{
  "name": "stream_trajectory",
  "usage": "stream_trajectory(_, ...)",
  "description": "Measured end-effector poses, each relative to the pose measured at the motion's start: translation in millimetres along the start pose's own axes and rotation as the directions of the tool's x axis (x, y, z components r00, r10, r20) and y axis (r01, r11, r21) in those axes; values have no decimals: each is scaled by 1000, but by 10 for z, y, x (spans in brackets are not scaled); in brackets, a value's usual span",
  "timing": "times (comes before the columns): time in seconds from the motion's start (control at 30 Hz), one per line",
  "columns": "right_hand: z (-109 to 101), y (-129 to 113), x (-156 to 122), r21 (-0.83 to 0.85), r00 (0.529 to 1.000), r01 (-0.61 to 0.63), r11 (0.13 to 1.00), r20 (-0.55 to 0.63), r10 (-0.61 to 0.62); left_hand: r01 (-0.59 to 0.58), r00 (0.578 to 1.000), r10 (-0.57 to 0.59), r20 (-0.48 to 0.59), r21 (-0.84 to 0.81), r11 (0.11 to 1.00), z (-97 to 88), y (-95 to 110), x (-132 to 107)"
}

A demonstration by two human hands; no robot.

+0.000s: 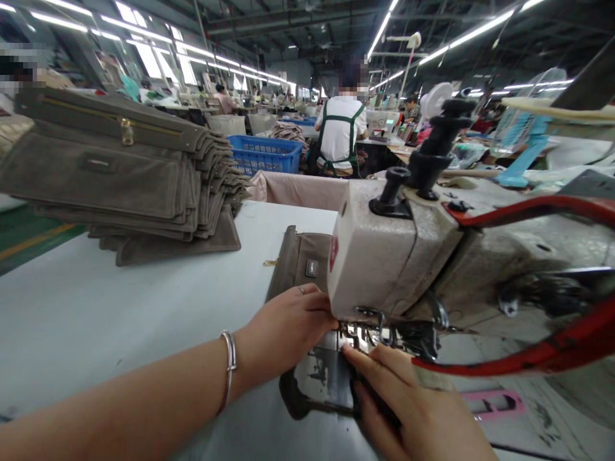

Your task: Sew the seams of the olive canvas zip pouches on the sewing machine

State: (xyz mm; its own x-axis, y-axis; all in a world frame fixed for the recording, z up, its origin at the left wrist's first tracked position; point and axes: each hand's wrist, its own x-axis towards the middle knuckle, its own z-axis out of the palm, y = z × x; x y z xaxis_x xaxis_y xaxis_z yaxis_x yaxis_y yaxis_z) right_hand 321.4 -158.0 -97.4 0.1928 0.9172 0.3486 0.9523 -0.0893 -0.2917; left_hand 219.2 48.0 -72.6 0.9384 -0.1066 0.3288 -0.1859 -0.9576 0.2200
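Note:
My left hand (288,323) lies flat on a taupe zippered pouch piece (302,259), its fingers stretched toward the needle area of an off-white sewing machine (384,256). A ring and a silver bracelet show on that hand and wrist. My right hand (408,410) rests in front of the presser foot, its fingers pressing down on a dark part of the work, which is mostly hidden beneath it. The needle itself is hidden behind the machine head.
A tall stack of taupe zippered pouches (125,166) stands at the back left of the white table (96,307). A blue crate (264,153) and a fabric bin (298,189) lie beyond. A person in a white shirt sits with their back turned (341,128). Red cable (552,349) loops at right.

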Motion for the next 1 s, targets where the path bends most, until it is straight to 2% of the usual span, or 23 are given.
stream_trajectory(0.17, 26, 17, -2, 19, 997, 41, 999, -73, -40, -95, 995, 96, -31, 45, 994, 4, -30, -1)
stream_trajectory(0.27, 49, 44, -17, -8, 997, 43, 999, -59, -43, -104, 993, 106, -59, 31, 994, 15, -40, 1)
stream_trajectory(0.4, 143, 106, -116, -41, 993, 43, 998, -112, -48, -103, 994, 103, -43, 8, 995, 36, -60, 0)
stream_trajectory(0.6, 170, 121, -240, -71, 994, -108, 992, 16, 109, -98, 995, 98, -11, -28, 995, 51, -83, -10)
stream_trajectory(0.67, 154, 115, -212, -44, 997, -83, 996, 3, 83, -95, 995, 95, -22, -29, 995, 56, -76, -10)
stream_trajectory(0.83, 143, 111, -105, -19, 991, 45, 999, -125, -47, -75, 997, 74, -36, -22, 997, 45, -49, -5)
stream_trajectory(1.0, 68, 80, -70, -43, 999, 22, 999, -28, -23, -76, 996, 74, -45, -31, 997, 50, -46, -4)
